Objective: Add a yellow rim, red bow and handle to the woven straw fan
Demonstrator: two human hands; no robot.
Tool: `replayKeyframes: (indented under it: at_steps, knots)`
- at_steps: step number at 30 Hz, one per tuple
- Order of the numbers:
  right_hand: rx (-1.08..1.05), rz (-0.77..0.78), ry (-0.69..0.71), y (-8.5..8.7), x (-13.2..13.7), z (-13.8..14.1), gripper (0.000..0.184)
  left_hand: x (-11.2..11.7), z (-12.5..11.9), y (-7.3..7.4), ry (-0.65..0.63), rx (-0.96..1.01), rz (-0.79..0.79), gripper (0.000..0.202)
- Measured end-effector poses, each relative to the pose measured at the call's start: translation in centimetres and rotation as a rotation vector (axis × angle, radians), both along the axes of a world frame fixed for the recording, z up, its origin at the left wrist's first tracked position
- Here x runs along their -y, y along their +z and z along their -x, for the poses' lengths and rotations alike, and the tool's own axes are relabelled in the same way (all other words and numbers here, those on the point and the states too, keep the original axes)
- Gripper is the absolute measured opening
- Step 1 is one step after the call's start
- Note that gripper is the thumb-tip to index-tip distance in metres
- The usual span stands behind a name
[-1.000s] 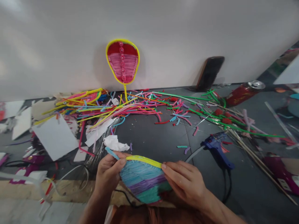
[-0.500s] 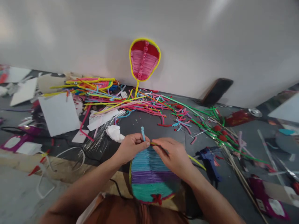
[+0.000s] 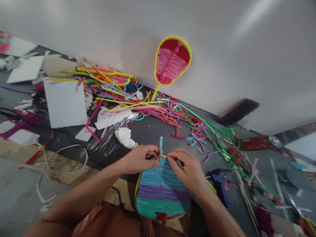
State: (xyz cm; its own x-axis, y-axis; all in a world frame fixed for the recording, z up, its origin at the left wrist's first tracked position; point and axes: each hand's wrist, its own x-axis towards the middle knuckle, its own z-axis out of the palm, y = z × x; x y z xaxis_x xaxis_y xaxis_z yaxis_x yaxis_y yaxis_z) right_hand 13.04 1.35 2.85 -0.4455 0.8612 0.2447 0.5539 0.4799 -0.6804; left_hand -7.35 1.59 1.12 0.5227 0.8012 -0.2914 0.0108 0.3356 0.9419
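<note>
Holding rounded blue/purple/green striped fuzzy-stem panel (image 3: 161,194) low-ctr, L of dark-blue plastic glue gun (image 3: 221,187). Gripping far edge w/ L hand (image 3: 145,159), beside upright light-blue fuzzy stem (image 3: 161,144); pinching thin yellow fuzzy strip (image 3: 164,156) there w/ R hand (image 3: 186,166).

Two hands, one left hand (image 3: 140,160) and one right hand (image 3: 189,169), are holding one striped panel (image 3: 153,191). Beyond that panel one upright fan (image 3: 166,63) is standing, up-left of it one crumpled tissue (image 3: 125,137) is lying, and right of it one phone (image 3: 239,113), one can (image 3: 256,144) and one blue glue gun (image 3: 219,186) are sitting.
</note>
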Motion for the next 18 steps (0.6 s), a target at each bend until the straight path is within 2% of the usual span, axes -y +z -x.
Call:
replayKeyframes:
  at_steps: [5,12,18]
  knots:
    - [0.095,-0.129,0.08,0.7,-0.6,0.0,0.014,0.0,0.0,-0.1,-0.003,-0.03,0.004,0.017]
    - [0.254,-0.191,0.143,1.4,-0.6,0.1,0.015,0.0,-0.5,0.1,0.075,-0.126,0.002,0.018]
    - [0.279,-0.266,0.089,1.1,-0.9,-0.6,0.018,0.0,-0.8,-0.2,0.107,-0.171,-0.049,0.016]
